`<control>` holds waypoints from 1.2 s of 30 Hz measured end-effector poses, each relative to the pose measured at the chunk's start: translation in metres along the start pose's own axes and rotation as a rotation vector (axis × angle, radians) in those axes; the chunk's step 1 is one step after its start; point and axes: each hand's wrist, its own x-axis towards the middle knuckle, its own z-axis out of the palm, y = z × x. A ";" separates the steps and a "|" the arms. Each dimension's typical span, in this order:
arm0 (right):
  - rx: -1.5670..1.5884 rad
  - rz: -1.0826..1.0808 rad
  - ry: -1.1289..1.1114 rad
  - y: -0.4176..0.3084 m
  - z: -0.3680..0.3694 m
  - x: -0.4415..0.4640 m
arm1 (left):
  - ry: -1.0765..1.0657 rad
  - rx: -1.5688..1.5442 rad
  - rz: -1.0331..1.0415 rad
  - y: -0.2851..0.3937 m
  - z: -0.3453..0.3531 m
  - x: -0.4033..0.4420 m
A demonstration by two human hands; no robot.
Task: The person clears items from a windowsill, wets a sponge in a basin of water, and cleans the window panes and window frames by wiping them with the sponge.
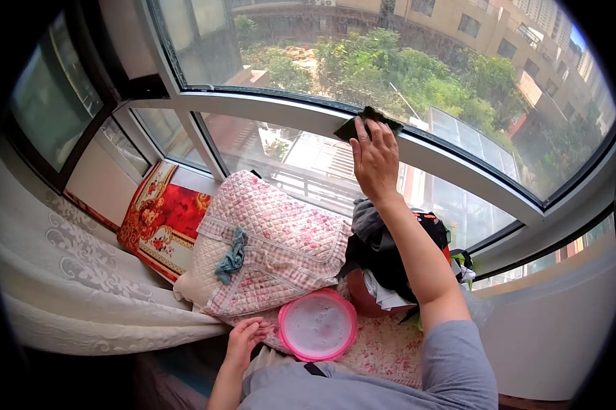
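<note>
My right hand (376, 160) is raised to the white window frame bar (274, 109), its fingers pressing a dark green cloth (347, 130) against the bar's upper edge. Low at the left, my left hand (243, 340) hangs with its fingers somewhat curled and apart, holding nothing. Just right of it stands a pink basin (352, 328) with cloudy, sudsy water. A crumpled blue-green cloth (231, 256) lies on the folded quilted floral bedding (287, 232) behind the basin.
Dark clothes (383, 256) are piled under my right forearm. A red and gold patterned textile (164, 219) lies left of the bedding. A white lace curtain (69, 273) hangs at the left. Large window panes (390, 55) show trees and buildings outside.
</note>
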 end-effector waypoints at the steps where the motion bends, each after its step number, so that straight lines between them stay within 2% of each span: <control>1: 0.002 -0.056 -0.014 -0.013 0.015 0.011 | 0.027 -0.028 0.009 -0.001 -0.011 -0.001; 8: 0.051 -0.309 -0.063 -0.114 0.125 0.089 | 0.200 -0.159 0.028 -0.002 -0.079 -0.014; 13: -0.085 -0.460 -0.123 -0.189 0.200 0.139 | 0.255 -0.199 0.011 -0.008 -0.120 -0.009; 19: -0.180 -0.594 -0.168 -0.280 0.278 0.193 | 0.255 -0.187 -0.007 0.002 -0.147 0.017; 21: -0.363 -0.671 -0.190 -0.308 0.302 0.204 | 0.231 -0.170 -0.012 0.004 -0.157 0.031; 23: -0.388 -0.664 -0.220 -0.328 0.316 0.208 | 0.188 -0.148 0.009 0.019 -0.159 0.041; 26: -0.514 -0.724 -0.170 -0.324 0.317 0.204 | 0.142 -0.125 0.007 0.034 -0.163 0.052; 29: -0.492 -0.725 -0.175 -0.301 0.296 0.197 | 0.114 -0.090 -0.010 0.046 -0.166 0.066; 36: -0.520 -0.670 -0.194 -0.185 0.199 0.126 | 0.038 -0.032 -0.027 0.054 -0.165 0.078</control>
